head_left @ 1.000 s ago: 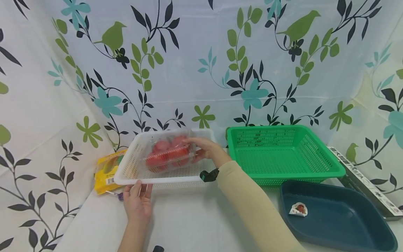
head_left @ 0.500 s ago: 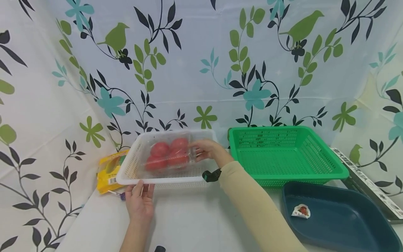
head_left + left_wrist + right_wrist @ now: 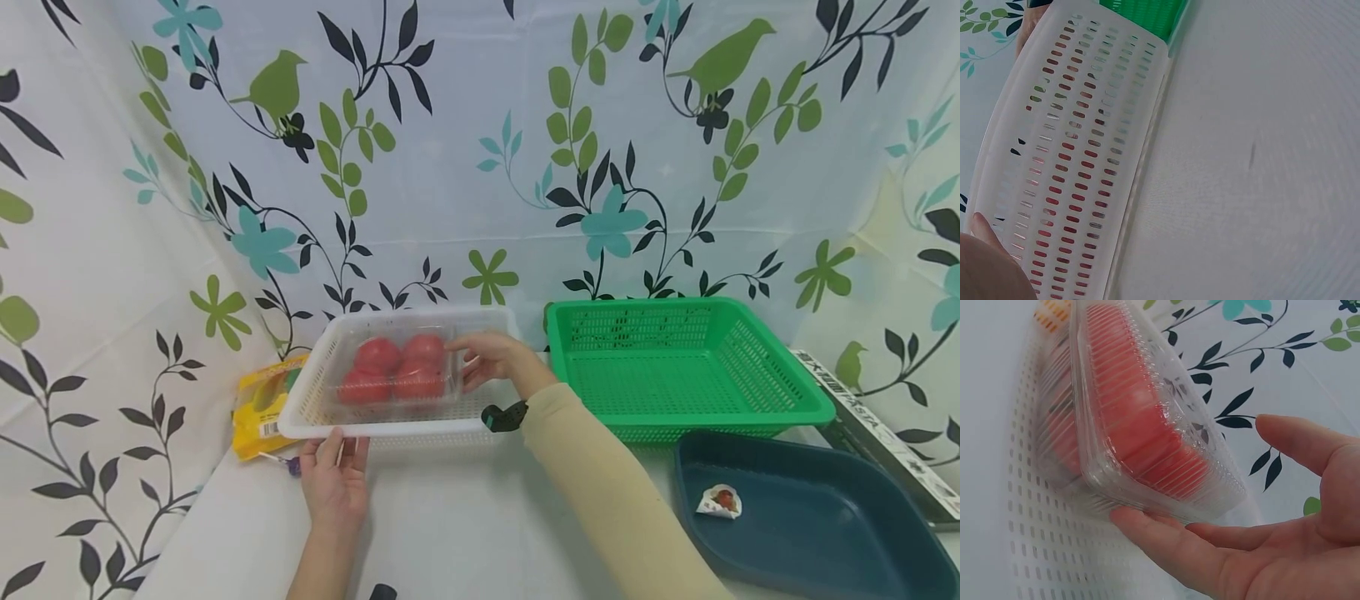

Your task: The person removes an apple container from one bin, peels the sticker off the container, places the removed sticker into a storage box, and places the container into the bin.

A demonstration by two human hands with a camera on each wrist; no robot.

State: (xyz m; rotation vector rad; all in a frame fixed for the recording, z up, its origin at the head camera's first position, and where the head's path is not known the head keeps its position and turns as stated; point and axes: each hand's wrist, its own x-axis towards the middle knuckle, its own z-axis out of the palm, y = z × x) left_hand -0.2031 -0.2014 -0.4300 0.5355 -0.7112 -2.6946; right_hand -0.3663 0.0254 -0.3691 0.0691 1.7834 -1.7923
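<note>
A clear plastic box [image 3: 393,369] of red tomatoes lies in the white basket [image 3: 442,429], which has slotted sides. My right hand [image 3: 491,358] is at the box's right end. In the right wrist view, its fingers [image 3: 1166,547] are nearly straight, tips against the box's lower edge, while the thumb [image 3: 1291,434] stands apart from it. At the basket's front left, my left hand [image 3: 335,479] holds the rim, thumb on it and the other fingertips hidden under it. The left wrist view shows red through the slots of the basket wall [image 3: 1085,131].
To the right stands a green basket [image 3: 630,383], with a dark blue tray [image 3: 810,508] in front holding a small white-and-red packet [image 3: 720,501]. A long printed box [image 3: 885,442] lies at far right. Left are a yellow bag [image 3: 257,417] and a purple-headed lollipop [image 3: 292,467].
The box of tomatoes has tipped from a slant to lie flatter in the white basket, shifting slightly left. The right hand stays at its right end; the left hand keeps to the rim.
</note>
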